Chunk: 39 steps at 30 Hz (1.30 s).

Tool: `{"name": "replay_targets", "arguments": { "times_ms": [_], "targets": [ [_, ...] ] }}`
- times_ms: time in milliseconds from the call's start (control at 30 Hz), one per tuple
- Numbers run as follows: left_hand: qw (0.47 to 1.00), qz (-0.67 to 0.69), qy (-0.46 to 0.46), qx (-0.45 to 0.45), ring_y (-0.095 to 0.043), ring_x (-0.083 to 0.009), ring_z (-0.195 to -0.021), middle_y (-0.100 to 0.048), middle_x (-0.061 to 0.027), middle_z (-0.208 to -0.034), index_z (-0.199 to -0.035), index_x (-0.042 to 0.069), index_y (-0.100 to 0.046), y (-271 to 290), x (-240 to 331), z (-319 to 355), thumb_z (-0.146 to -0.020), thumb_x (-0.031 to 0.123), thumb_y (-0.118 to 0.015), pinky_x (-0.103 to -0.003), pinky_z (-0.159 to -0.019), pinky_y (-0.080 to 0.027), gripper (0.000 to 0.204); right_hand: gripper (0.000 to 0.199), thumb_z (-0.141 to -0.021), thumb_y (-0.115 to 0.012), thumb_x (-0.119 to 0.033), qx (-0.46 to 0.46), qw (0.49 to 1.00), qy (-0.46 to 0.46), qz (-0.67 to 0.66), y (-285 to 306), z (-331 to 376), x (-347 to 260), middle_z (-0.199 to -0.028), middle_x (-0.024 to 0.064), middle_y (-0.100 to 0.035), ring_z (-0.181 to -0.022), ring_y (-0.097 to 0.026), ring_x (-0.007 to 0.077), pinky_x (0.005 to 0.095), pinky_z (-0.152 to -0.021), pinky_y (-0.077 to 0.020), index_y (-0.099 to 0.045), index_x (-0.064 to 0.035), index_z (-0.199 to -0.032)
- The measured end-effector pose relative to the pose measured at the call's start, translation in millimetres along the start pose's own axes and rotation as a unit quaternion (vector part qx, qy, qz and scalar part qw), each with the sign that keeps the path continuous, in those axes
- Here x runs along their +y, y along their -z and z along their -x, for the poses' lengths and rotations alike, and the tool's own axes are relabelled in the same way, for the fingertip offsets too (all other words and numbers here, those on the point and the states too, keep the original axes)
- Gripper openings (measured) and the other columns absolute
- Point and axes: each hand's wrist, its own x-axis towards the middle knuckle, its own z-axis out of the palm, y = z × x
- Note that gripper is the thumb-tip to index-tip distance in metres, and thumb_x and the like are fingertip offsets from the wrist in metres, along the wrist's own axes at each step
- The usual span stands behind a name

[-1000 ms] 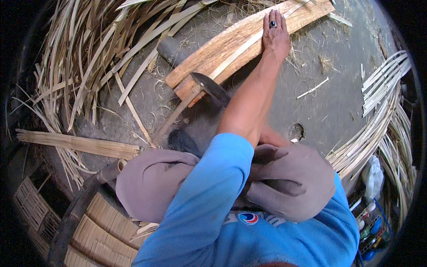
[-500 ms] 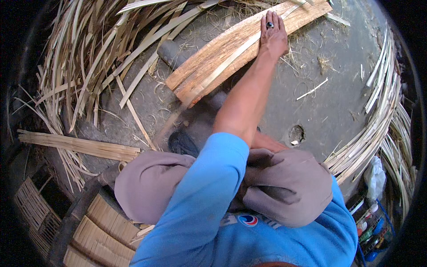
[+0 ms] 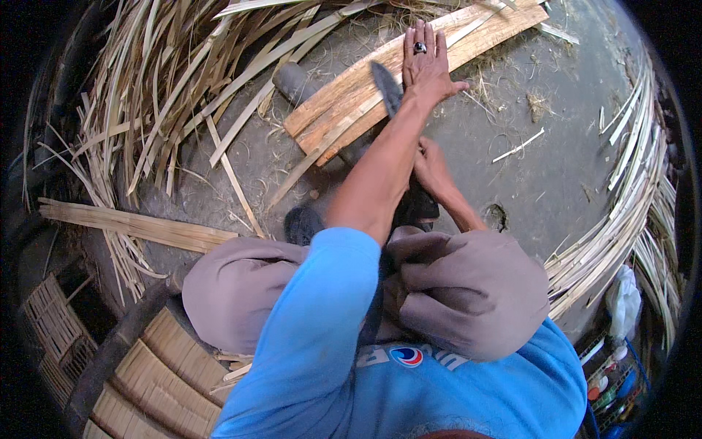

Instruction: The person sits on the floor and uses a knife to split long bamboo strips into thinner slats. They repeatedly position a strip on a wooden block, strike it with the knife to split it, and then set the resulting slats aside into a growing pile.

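Note:
My left hand [image 3: 428,73], with a dark-stoned ring, lies flat on a wooden board [image 3: 468,55], fingers stretched out. Beneath it a thin pale bamboo strip [image 3: 351,117] runs along the board and sticks out past its near end. My right hand [image 3: 433,170] is closed, low behind my left forearm. A knife [image 3: 385,84] points up from there, its dark blade lying across the strip beside my left wrist. The forearm hides the handle and part of the grip.
A dark round log [image 3: 292,82] supports the board. Long strips [image 3: 168,88] are heaped at the far left, and another bundle [image 3: 621,227] curves along the right. A flat bamboo slat [image 3: 139,227] lies left of my knee. A basket of small items [image 3: 614,388] stands at lower right.
My left hand has slid left along the board. My right hand and the knife blade, hidden before, have come up into view. The strip's near end, blurred earlier, now looks sharp.

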Motion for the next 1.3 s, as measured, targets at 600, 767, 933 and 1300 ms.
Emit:
{"name": "replay_targets", "arguments": {
  "times_ms": [600, 767, 933, 1300],
  "targets": [
    [0.999, -0.051, 0.009, 0.006, -0.003, -0.0415, -0.151, -0.021, -0.0190, -0.162, -0.154, 0.002, -0.027, 0.1, 10.8, -7.4, -0.077, 0.015, -0.067, -0.056, -0.122, 0.006, 0.087, 0.038, -0.094, -0.058, -0.030, 0.022, 0.990, 0.089, 0.110, -7.3, 2.1, -0.2, -0.101, 0.0298, -0.069, -0.094, -0.068, 0.0425, 0.0469, -0.081, -0.0523, -0.064, 0.0043, -0.110],
    [0.997, -0.081, -0.006, 0.003, -0.003, -0.0412, -0.151, -0.020, -0.0185, -0.162, -0.153, 0.002, -0.028, -7.2, 14.5, -9.0, -0.081, 0.017, -0.062, -0.056, -0.122, 0.006, 0.081, 0.045, -0.097, -0.056, -0.032, 0.006, 0.999, -0.042, 0.022, 10.8, -12.4, -10.7, -0.109, 0.0299, -0.068, -0.104, -0.067, 0.0295, 0.0451, -0.086, -0.0508, -0.061, 0.0090, -0.113],
    [0.997, -0.072, -0.024, 0.009, -0.008, -0.0428, -0.150, -0.024, -0.0212, -0.160, -0.151, 0.000, -0.031, -7.6, 13.2, -2.9, -0.077, 0.017, -0.066, -0.056, -0.122, 0.003, 0.084, 0.040, -0.094, -0.063, -0.026, -0.133, 0.959, 0.151, 0.198, -4.0, 7.1, -16.6, -0.117, 0.0249, -0.065, -0.107, -0.060, 0.0280, 0.0469, -0.095, -0.0472, -0.062, 0.0071, -0.116],
    [0.995, -0.045, -0.067, 0.050, -0.011, -0.0449, -0.150, -0.030, -0.0237, -0.157, -0.149, -0.001, -0.035, -16.3, 22.0, -19.7, -0.073, 0.015, -0.069, -0.058, -0.121, 0.002, 0.085, 0.041, -0.096, -0.058, -0.027, -0.086, 0.990, -0.045, 0.106, 2.5, 5.8, -41.9, -0.124, 0.0209, -0.062, -0.112, -0.058, 0.0210, 0.0424, -0.090, -0.0487, -0.059, 0.0033, -0.123]
  ]
}}
